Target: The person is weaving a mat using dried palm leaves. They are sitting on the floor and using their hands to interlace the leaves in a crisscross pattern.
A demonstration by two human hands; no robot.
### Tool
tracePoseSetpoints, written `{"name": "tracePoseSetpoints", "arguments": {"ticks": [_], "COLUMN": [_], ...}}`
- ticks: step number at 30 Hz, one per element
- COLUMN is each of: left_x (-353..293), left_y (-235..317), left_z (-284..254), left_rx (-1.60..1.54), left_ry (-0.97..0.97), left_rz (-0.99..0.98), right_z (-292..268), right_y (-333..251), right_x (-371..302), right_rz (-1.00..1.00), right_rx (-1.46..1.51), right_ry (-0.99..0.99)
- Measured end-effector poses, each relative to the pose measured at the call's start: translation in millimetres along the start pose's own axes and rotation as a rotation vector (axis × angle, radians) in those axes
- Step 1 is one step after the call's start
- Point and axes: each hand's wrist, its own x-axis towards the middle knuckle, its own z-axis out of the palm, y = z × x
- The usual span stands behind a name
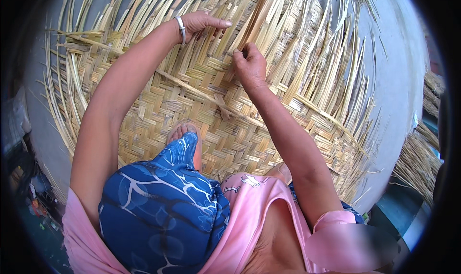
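A large woven mat of pale bamboo strips (192, 110) spreads beneath me, its loose strip ends fanning outward at the far side and both sides. My right hand (250, 65) is closed at the far middle of the weave, gripping the lower end of a flat brownish bamboo strip (254, 22) that runs up and away. To its left, my left hand (199, 24) lies over the upright strips with the thumb stretched out to the right. Its other fingers are partly hidden low among the strips. A pale bangle (181, 30) circles the left wrist.
A long thin strip (192, 89) crosses the mat diagonally. My foot (185, 131) rests on the weave, beside my blue patterned garment (163, 202). Grey floor (401, 82) surrounds the mat. Bundles of dry stalks (418, 161) lie at the right, and mixed clutter (38, 207) at the left.
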Motion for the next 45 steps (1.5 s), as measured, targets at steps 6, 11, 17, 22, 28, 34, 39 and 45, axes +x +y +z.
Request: {"name": "tracePoseSetpoints", "arguments": {"ticks": [6, 11, 17, 22, 28, 34, 39, 45], "left_x": [5, 9, -6, -11, -31, -71, -84, -107], "left_y": [-6, -7, 3, -3, -8, -47, -66, -68], "left_z": [-3, 0, 11, 11, -24, -71, -75, -95], "left_rx": [-0.023, -0.066, -0.077, -0.167, -0.533, -0.213, -0.194, -0.399], "left_ry": [0.005, 0.033, -0.029, 0.089, 0.368, 0.804, 0.826, 0.753], "left_rz": [-0.015, -0.035, 0.002, 0.101, 0.45, 0.291, 0.157, 0.258], "right_z": [9, 12, 3, 1, 5, 13, 8, 23], "right_y": [7, 18, 1, 5, 8, -3, -20, -69], "right_x": [-4, -5, -1, 6, 8, 0, 13, 19], "right_rz": [0.018, 0.033, -0.102, -0.195, -0.117, -0.238, -0.545, -0.695], "right_rx": [0.029, 0.101, -0.248, -0.32, -0.3, -0.518, -0.854, -0.884], "right_ry": [0.034, 0.042, -0.143, -0.255, -0.27, -0.254, -0.484, -0.571]}}
